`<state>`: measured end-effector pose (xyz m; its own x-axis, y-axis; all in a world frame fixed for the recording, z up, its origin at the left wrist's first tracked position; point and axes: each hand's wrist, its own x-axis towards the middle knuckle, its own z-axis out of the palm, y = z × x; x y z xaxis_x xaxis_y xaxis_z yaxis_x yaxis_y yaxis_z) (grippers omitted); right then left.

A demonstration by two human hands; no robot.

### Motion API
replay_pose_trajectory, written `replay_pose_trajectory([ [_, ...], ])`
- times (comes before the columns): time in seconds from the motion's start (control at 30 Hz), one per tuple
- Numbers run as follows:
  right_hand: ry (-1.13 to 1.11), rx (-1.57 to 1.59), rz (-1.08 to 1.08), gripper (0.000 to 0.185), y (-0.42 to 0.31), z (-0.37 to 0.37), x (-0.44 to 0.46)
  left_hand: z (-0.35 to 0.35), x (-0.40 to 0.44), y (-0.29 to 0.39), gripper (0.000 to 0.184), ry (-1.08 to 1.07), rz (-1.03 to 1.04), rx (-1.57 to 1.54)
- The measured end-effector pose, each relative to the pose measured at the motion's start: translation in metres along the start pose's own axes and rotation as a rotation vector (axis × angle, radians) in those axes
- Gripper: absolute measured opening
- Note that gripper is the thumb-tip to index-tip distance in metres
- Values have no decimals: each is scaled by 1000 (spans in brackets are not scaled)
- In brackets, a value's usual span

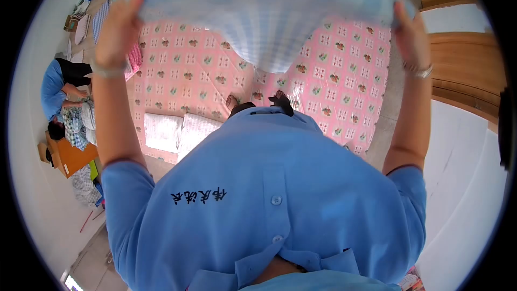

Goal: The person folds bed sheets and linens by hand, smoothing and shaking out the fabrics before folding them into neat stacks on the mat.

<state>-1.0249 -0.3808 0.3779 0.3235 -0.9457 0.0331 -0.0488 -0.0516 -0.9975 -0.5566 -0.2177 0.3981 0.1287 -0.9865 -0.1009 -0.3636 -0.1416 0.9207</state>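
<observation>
A light blue and white checked cloth is stretched between my raised hands at the top of the view, its upper part blurred and its middle sagging in a rounded fold. My left hand grips the cloth's left end, with fingers closed on it. At the right end, my right hand is closed on the other side of the cloth. Beneath the cloth lies a pink patterned sheet on the floor.
Two folded pale cloths lie on the sheet's lower left. Another person in a blue top bends over checked cloth at the far left, near an orange-brown box. Wooden doors stand at the right.
</observation>
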Motion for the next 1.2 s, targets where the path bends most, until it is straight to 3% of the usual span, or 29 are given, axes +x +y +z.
replay_pose_trajectory([
  [0.07,-54,-358,126,31,38,-12,-59,24,-60,-42,31,85,106,719],
  [0.1,-135,-411,247,27,57,-20,-91,43,-90,-54,28,-14,-38,209],
  [0.13,-194,-233,218,25,65,-6,-123,54,-117,-58,27,-178,-381,7],
  [0.17,-429,-290,434,21,106,-31,-149,82,-139,-67,25,-216,-385,-194],
  [0.23,-427,-97,578,16,126,-10,-187,106,-177,-122,23,-319,-513,-226],
  [0.33,-440,-67,578,14,127,-1,-191,120,-185,-122,21,-249,-391,-274],
  [0.37,-447,-70,587,14,118,-2,-187,111,-186,-117,19,-210,-463,-269],
  [0.47,-453,1,356,16,95,-9,-163,83,-175,-105,18,-175,-423,-220],
  [0.53,-378,-54,302,16,80,0,-143,79,-157,-82,18,71,-297,-567],
  [0.6,-303,-110,254,17,80,13,-123,75,-134,-77,18,83,-356,-658],
  [0.67,-201,157,266,14,89,29,-101,72,-122,-84,19,95,-406,-744],
  [0.8,-111,489,343,11,80,42,-77,76,-104,-92,21,254,-220,-884],
  [0.9,-2,307,181,7,74,42,-58,71,-86,-87,23,354,-44,-806],
  [0.97,73,-185,-247,8,53,52,-48,60,-74,-80,23,391,24,-735],
  [1.0,152,-194,-346,8,48,56,-42,53,-67,-73,23,458,38,-651],
  [1.1,76,-205,-507,10,24,67,-35,36,-51,-68,23,556,82,-486],
  [1.17,-5,-296,-508,10,11,72,-45,36,-42,-58,24,825,107,-393],
  [1.2,-81,-392,-501,10,4,75,-54,27,-36,-65,24,826,116,-391],
])
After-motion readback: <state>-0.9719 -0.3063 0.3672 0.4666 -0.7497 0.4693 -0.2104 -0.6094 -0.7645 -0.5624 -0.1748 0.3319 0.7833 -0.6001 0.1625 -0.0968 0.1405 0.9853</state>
